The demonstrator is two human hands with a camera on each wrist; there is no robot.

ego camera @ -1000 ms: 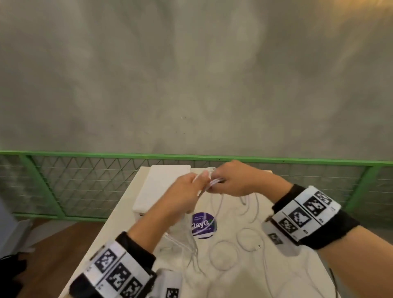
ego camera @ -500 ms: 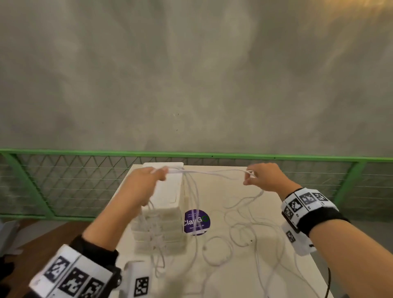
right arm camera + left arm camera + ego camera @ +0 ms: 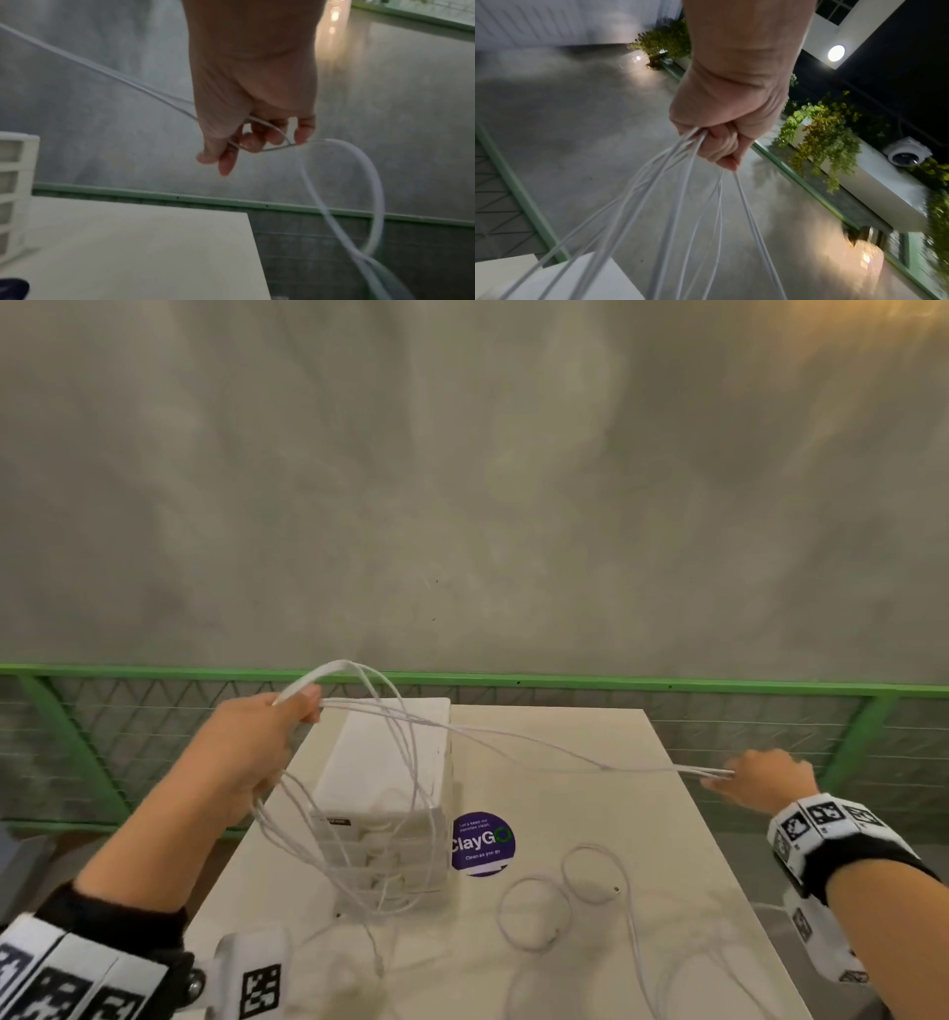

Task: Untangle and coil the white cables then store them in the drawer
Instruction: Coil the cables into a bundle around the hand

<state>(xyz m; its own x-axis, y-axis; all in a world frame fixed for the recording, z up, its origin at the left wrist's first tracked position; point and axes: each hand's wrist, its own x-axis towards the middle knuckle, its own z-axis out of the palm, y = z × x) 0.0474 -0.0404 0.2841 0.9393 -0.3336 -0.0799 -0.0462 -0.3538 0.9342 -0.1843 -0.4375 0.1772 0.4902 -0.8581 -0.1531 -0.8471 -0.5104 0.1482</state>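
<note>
My left hand (image 3: 267, 742) is raised left of the white drawer unit (image 3: 390, 788) and grips a bundle of white cable loops (image 3: 359, 839); in the left wrist view the fist (image 3: 721, 130) is closed round several strands (image 3: 680, 192) that hang down. A strand (image 3: 539, 747) runs taut across to my right hand (image 3: 755, 775) past the table's right edge. In the right wrist view its fingers (image 3: 246, 140) hold that cable (image 3: 259, 146), which loops on downward. More white cable (image 3: 565, 901) lies coiled loosely on the table (image 3: 590, 788).
The small white table carries a round purple sticker (image 3: 481, 842) beside the drawer unit. A green railing with mesh (image 3: 513, 683) runs behind the table, with a grey floor far below it. Planters with hanging plants (image 3: 829, 142) show in the left wrist view.
My hands were together above the table; they have pulled far apart, left hand to the left, right hand past the right edge, drawing a strand taut and lifting loops.
</note>
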